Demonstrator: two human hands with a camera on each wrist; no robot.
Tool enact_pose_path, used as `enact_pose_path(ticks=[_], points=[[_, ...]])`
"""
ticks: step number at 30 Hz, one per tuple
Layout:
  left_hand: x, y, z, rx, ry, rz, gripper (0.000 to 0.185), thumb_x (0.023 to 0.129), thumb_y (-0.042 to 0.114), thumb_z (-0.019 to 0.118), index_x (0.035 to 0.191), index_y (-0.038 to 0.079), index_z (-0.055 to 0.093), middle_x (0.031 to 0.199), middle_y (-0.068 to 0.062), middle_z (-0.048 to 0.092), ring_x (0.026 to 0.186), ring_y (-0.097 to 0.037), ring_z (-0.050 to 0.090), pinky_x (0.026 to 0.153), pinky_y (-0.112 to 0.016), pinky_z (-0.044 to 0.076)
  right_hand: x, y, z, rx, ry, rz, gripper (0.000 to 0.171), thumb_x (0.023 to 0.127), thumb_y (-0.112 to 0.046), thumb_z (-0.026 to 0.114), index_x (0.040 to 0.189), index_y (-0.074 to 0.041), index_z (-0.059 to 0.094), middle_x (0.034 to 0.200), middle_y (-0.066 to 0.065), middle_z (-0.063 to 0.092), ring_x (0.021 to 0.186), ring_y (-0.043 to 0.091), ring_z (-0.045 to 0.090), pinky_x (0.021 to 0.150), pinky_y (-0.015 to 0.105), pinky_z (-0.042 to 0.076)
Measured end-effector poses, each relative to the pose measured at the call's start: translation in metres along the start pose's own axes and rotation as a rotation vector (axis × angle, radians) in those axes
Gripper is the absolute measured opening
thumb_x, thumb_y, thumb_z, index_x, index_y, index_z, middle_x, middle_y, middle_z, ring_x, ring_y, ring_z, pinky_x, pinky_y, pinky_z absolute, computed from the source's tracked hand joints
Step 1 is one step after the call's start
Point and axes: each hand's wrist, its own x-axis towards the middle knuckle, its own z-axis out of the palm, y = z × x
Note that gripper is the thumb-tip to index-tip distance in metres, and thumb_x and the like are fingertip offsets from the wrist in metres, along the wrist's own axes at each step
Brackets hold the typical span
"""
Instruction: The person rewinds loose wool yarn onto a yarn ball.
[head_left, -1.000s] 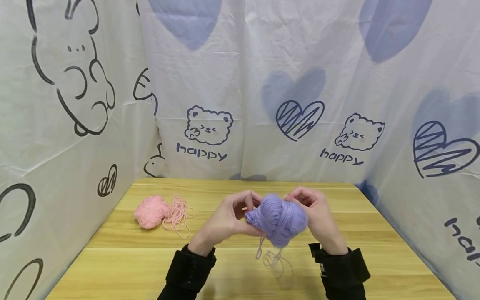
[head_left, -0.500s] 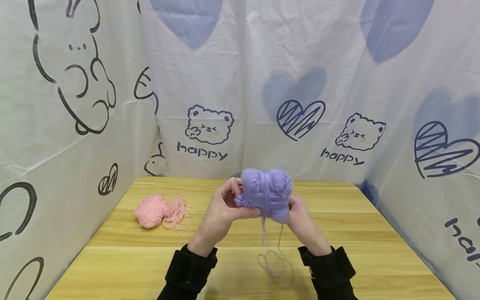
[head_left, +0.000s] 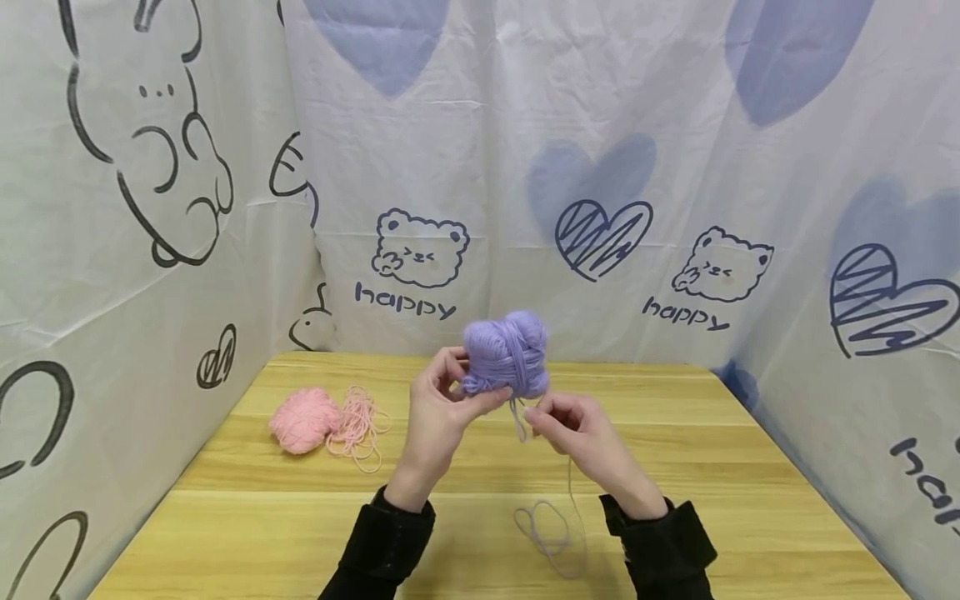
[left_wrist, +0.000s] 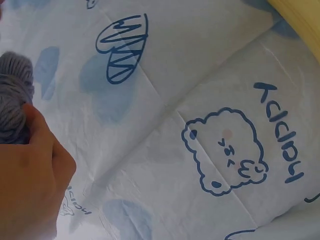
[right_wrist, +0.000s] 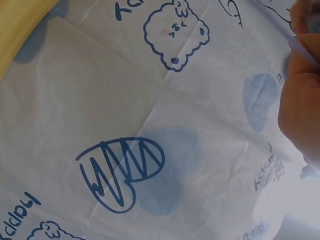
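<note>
- The soft lavender ball of yarn [head_left: 506, 350] has risen from low over the wooden worktop's [head_left: 247, 525] middle to above its far edge, and the left hand [head_left: 437, 417] alone now grips it, fingers curled round its left side.
- The right hand [head_left: 577, 433] has let go of the ball and dropped just beneath it, its fingertips pinching the loose lavender strand [head_left: 519, 417].
- That strand trails down to a slack coil [head_left: 551, 533] near the front edge, so winding looks underway.
- The pink yarn ball [head_left: 303, 421] lies untouched near the left edge.
</note>
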Motion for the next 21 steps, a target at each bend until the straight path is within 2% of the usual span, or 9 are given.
enact_pose_path(ticks=[3,5,10,17,21], points=[[0.002,-0.004,-0.001,0.084,-0.012,0.035,0.039,0.071,-0.007,0.078,0.079,-0.002,0.04,0.116,-0.008,0.06,0.109,-0.02,0.062,0.092,-0.033,0.056,-0.003,-0.005,-0.003,-0.024,0.008,-0.036,0.012,0.095,-0.006,0.056,0.087,-0.005,0.064,0.064,-0.002,0.045,0.052,0.012,0.035,0.045,0.03,0.032],[0.003,-0.007,-0.001,0.148,-0.037,0.067,0.039,0.07,-0.006,0.079,0.078,-0.001,0.041,0.114,-0.009,0.06,0.108,-0.02,0.06,0.093,-0.033,0.056,-0.004,-0.008,-0.005,-0.014,0.013,-0.067,0.01,0.094,-0.002,0.057,0.089,-0.002,0.065,0.07,-0.006,0.052,0.054,0.012,0.037,0.046,0.03,0.033],[0.002,-0.013,-0.001,0.298,-0.125,0.129,0.038,0.069,-0.006,0.08,0.076,0.004,0.044,0.111,-0.008,0.063,0.103,-0.019,0.059,0.091,-0.033,0.056,-0.011,-0.014,-0.016,0.018,0.062,-0.121,0.006,0.091,0.004,0.058,0.09,0.003,0.064,0.074,-0.011,0.057,0.053,0.012,0.037,0.044,0.029,0.032],[0.0,-0.013,0.004,0.352,-0.309,0.132,0.038,0.067,-0.01,0.078,0.074,0.006,0.044,0.112,-0.007,0.064,0.107,-0.02,0.06,0.092,-0.03,0.056,-0.017,-0.021,-0.031,-0.01,0.163,-0.067,0.009,0.091,0.002,0.059,0.087,-0.004,0.064,0.064,-0.006,0.048,0.052,0.015,0.035,0.045,0.029,0.031],[-0.001,-0.013,0.006,0.38,-0.398,0.149,0.04,0.066,-0.011,0.078,0.073,0.007,0.043,0.111,-0.008,0.064,0.107,-0.021,0.06,0.09,-0.027,0.056,-0.019,-0.021,-0.037,-0.011,0.207,-0.075,0.013,0.091,0.003,0.059,0.084,-0.008,0.064,0.063,-0.007,0.045,0.054,0.014,0.035,0.046,0.029,0.031]])
